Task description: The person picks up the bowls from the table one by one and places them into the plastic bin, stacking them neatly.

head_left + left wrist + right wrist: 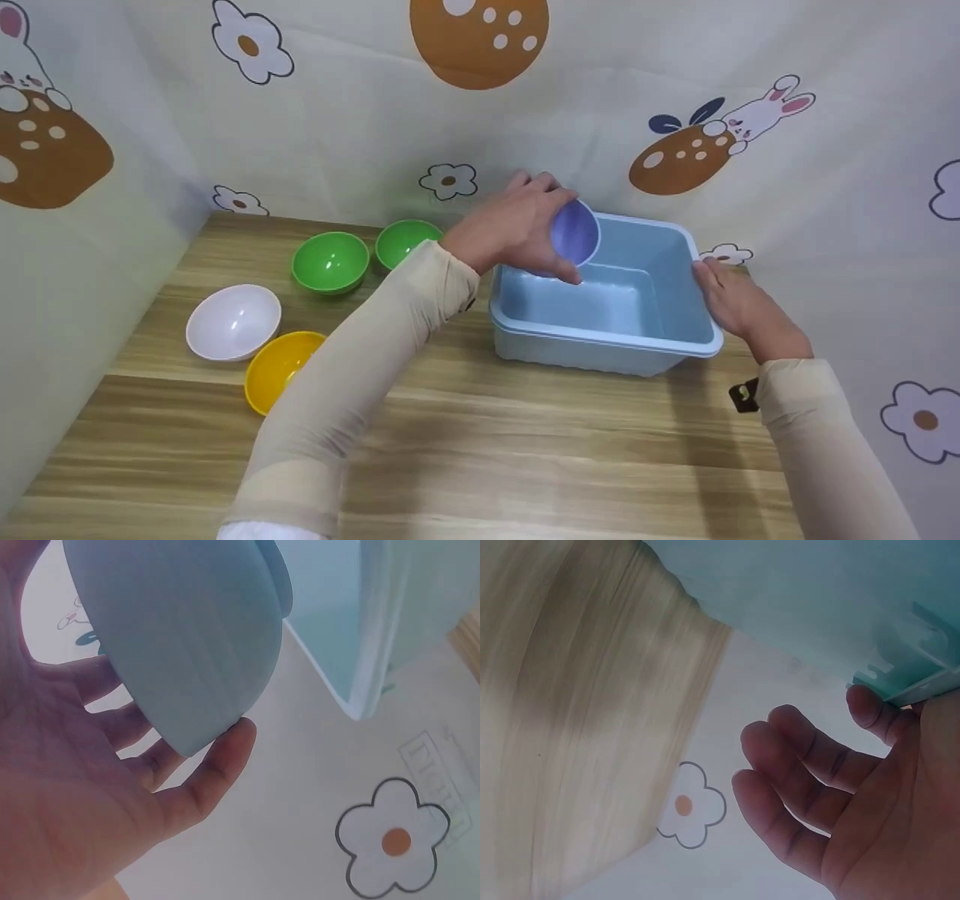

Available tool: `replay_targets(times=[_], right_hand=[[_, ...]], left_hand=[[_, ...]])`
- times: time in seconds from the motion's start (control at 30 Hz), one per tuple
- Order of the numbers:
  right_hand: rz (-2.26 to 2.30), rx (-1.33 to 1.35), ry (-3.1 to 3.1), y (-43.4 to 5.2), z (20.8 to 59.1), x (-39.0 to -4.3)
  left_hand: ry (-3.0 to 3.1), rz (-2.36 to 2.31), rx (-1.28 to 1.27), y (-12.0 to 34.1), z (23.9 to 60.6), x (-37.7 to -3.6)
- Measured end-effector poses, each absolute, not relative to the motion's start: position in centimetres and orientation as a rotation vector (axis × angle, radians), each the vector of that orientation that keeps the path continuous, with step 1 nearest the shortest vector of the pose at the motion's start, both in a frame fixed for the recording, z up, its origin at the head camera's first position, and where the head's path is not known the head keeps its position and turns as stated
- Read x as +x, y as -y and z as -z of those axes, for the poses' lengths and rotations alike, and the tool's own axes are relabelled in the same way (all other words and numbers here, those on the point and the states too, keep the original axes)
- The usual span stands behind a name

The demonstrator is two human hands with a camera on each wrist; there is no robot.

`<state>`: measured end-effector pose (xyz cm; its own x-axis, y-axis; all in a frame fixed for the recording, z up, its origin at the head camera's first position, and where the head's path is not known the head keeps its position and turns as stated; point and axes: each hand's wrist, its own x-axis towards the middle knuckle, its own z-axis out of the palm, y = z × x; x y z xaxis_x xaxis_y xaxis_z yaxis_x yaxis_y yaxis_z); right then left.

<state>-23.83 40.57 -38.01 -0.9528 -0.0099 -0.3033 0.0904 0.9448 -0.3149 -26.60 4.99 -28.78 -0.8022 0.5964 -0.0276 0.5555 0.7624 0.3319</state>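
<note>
My left hand (pixel 546 227) grips a small lavender bowl (pixel 576 231), tilted on its side with its hollow facing me, above the far left corner of a light blue rectangular tub (pixel 600 345). In the left wrist view the bowl (pixel 187 637) looks pale blue and rests against the fingers (pixel 217 757) of the left hand (pixel 150 765), with the tub (pixel 390 622) beyond. My right hand (pixel 721 289) rests on the tub's right rim with relaxed fingers. In the right wrist view the right hand (pixel 832 765) is spread beneath the tub's edge (pixel 900 682).
Two green bowls (pixel 331 261) (pixel 403 240), a white bowl (pixel 233 322) and a yellow bowl (pixel 281 367) sit on the left of the wooden table (pixel 525 450). A printed cloth backdrop (pixel 360 112) walls the table at the back and both sides.
</note>
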Motion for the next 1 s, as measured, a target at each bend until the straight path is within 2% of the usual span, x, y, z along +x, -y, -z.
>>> replay_targets(times=[1.0], right_hand=[[0.605,-0.029,-2.848,-40.8,38.4,-23.8]], left_hand=[[-2.660,-0.415,1.071,-9.3,30.3,-29.0]])
